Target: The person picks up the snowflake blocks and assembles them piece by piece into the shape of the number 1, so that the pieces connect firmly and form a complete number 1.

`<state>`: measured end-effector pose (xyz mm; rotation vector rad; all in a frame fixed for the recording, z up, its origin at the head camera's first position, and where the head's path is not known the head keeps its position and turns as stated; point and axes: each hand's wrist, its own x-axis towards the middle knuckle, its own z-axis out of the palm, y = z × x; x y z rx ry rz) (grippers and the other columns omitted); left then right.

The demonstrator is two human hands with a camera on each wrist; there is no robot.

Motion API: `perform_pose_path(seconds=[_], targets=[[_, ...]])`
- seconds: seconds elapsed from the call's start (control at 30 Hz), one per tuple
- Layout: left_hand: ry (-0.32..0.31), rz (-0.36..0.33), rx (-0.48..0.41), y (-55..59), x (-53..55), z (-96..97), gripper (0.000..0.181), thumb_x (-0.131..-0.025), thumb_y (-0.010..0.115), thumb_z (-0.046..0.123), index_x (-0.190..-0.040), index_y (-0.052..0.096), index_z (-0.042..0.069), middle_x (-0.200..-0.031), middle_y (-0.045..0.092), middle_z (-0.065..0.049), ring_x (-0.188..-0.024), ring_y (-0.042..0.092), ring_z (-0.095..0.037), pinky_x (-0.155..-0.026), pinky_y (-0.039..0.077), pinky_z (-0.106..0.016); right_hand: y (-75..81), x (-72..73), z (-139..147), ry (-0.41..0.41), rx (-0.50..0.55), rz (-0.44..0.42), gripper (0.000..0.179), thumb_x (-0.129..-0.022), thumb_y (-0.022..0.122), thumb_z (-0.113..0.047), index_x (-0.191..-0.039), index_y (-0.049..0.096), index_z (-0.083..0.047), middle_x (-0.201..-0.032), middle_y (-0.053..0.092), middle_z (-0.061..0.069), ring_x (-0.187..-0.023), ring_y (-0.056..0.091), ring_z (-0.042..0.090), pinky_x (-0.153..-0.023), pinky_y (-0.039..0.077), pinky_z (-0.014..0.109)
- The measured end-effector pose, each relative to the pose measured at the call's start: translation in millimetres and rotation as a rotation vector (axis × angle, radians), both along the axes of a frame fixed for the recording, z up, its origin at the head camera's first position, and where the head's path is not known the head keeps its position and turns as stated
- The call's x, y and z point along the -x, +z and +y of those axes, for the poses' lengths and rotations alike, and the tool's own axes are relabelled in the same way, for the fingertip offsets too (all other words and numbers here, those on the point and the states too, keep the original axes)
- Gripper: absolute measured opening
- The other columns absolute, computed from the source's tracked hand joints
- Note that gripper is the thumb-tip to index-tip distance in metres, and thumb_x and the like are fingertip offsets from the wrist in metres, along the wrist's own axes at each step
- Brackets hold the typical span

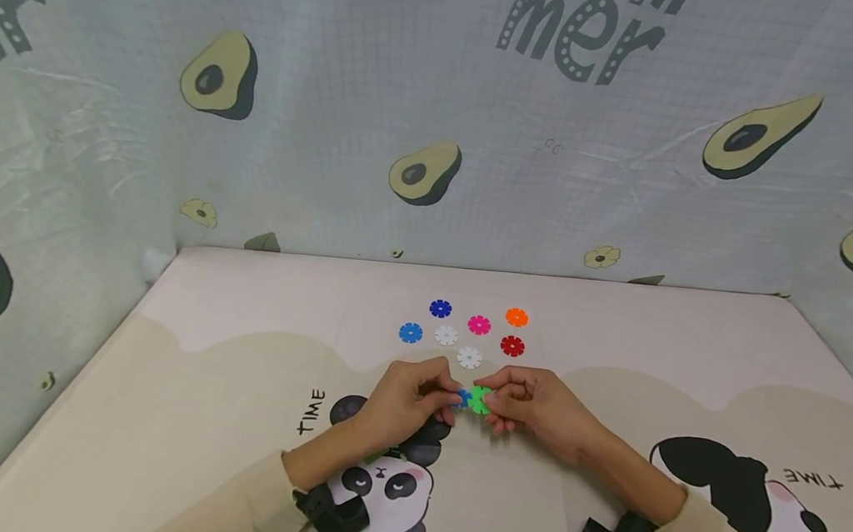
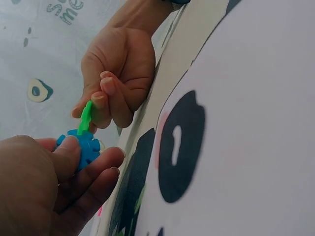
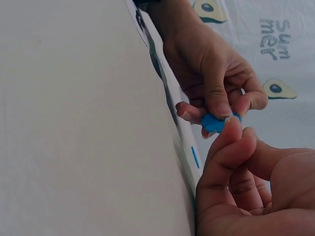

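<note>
While left hand [image 1: 404, 402] pinches blue disc [image 1: 463, 398], right hand [image 1: 536, 408] pinches green disc [image 1: 480, 400], discs touching.

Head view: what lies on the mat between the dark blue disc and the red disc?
The pink disc lies between the dark blue disc and the red disc, touching neither; only the head view shows it.

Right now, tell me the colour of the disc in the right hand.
Green; the disc pinched by the right hand shows best in the left wrist view.

Blue snowflake disc [image 1: 464, 398]: notched plastic round, held above the mat. Green snowflake disc [image 1: 480, 400]: same form, edge touching the blue one.
</note>
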<state>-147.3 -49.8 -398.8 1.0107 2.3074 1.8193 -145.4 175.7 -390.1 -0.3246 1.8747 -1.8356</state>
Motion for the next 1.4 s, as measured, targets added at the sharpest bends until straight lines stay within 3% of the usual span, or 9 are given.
perform_pose_path(seconds=[0.43, 0.87, 1.03, 1.2, 1.4], targets=[[-0.02, 0.061, 0.042, 0.9, -3.9, 0.8, 0.015, -0.085, 0.064, -0.011, -0.081, 0.06, 0.003, -0.07, 0.065, -0.011, -0.053, 0.063, -0.012, -0.053, 0.053, -0.026, -1.2, -1.6, -2, 0.0, 0.039, -0.02, 0.039, -0.088, 0.069, -0.009, -0.118, 0.058, 0.012, -0.08, 0.067, 0.01, -0.067, 0.061, 0.017, -0.065, 0.054, 0.025], [0.026, 0.028, -0.01, 6.4, -6.3, 3.5, 0.01, -0.086, 0.063, -0.011, -0.082, 0.058, -0.002, -0.08, 0.068, -0.018, -0.057, 0.067, -0.023, -0.053, 0.054, -0.032, -1.3, -2.9, -3, 0.013, 0.124, -0.054, 0.037, -0.088, 0.068, -0.008, -0.118, 0.056, 0.011, -0.085, 0.067, 0.009, -0.07, 0.062, 0.014, -0.071, 0.054, 0.025], [0.015, 0.072, -0.013, 22.4, -13.8, 4.1, 0.015, -0.083, 0.06, -0.018, -0.076, 0.054, -0.006, -0.077, 0.066, -0.023, -0.055, 0.065, -0.03, -0.051, 0.054, -0.036, -0.8, -3.4, -4, 0.008, 0.142, -0.058, 0.034, -0.088, 0.068, -0.007, -0.115, 0.059, 0.01, -0.086, 0.068, 0.009, -0.069, 0.062, 0.015, -0.07, 0.055, 0.026], [-0.001, 0.117, -0.018, 33.8, -19.1, 2.0, 0.017, -0.083, 0.06, -0.019, -0.075, 0.053, -0.005, -0.076, 0.066, -0.023, -0.054, 0.066, -0.028, -0.05, 0.054, -0.033, -0.9, -4.5, -5, 0.003, 0.145, -0.062, 0.032, -0.088, 0.069, -0.007, -0.114, 0.06, 0.009, -0.086, 0.068, 0.01, -0.068, 0.062, 0.016, -0.069, 0.055, 0.027], [-0.002, 0.112, 0.009, 13.2, -11.6, 2.6, 0.017, -0.084, 0.06, -0.017, -0.075, 0.056, -0.003, -0.073, 0.067, -0.018, -0.054, 0.065, -0.025, -0.05, 0.053, -0.031, -0.8, -7.9, -7, -0.001, 0.137, -0.053, 0.033, -0.088, 0.068, -0.006, -0.114, 0.057, 0.012, -0.086, 0.068, 0.011, -0.068, 0.062, 0.016, -0.067, 0.055, 0.027]])
